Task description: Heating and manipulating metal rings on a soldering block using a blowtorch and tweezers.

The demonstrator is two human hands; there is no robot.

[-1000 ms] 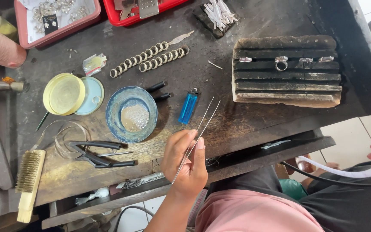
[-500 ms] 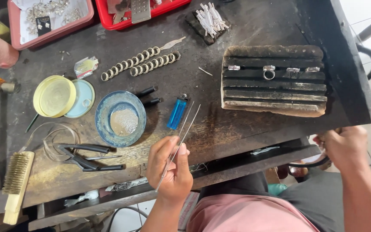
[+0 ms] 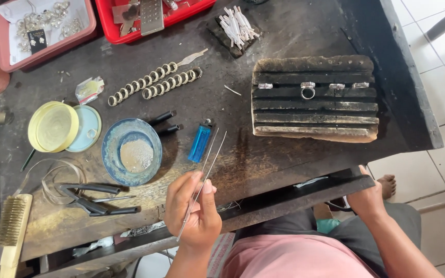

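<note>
A: Where are the tweezers (image 3: 205, 172)?
B: Pinched in the left hand (image 3: 194, 211), tips over the table (image 3: 284, 31) beside the lighter (image 3: 200, 142).
A: The right hand (image 3: 369, 198)?
B: Its grip curls over the drawer (image 3: 305, 193) edge.

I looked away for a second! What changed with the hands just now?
The right hand came in from the side and now grips the edge of the drawer ledge under the bench. The left hand kept pinching the thin wires. The blue lighter and dish stayed put.
</note>
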